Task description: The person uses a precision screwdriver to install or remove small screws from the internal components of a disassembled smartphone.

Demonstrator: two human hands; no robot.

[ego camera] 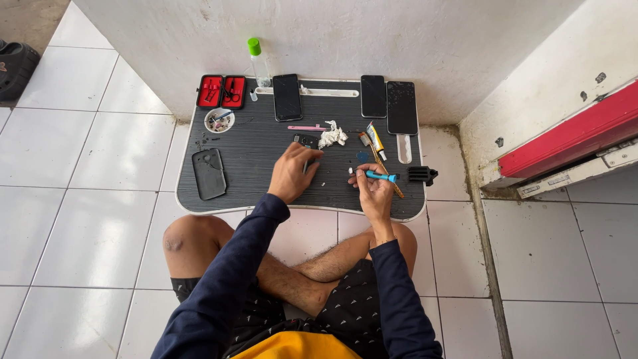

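A person sits cross-legged on a tiled floor at a low black lap table (266,193), and the work looks to be somewhere in the middle: a dark phone back cover (209,173) lies off at the left, three phones wait along the far edge, and nothing on the table looks put back together yet. The right hand (373,189) is closed around a blue-handled screwdriver (380,176), held level just above the table with its tip pointing left. The left hand (290,171) rests on the table, its curled fingers pinching or pressing a small dark part (306,141); how firmly it grips, I cannot tell. A crumpled tissue (332,136), a pink tool (307,127) and a small tube (376,139) lie just beyond the hands. Open room is best in the near middle strip between the hands; the near edge runs just below both wrists, and a black block (421,175) sits at the right edge.
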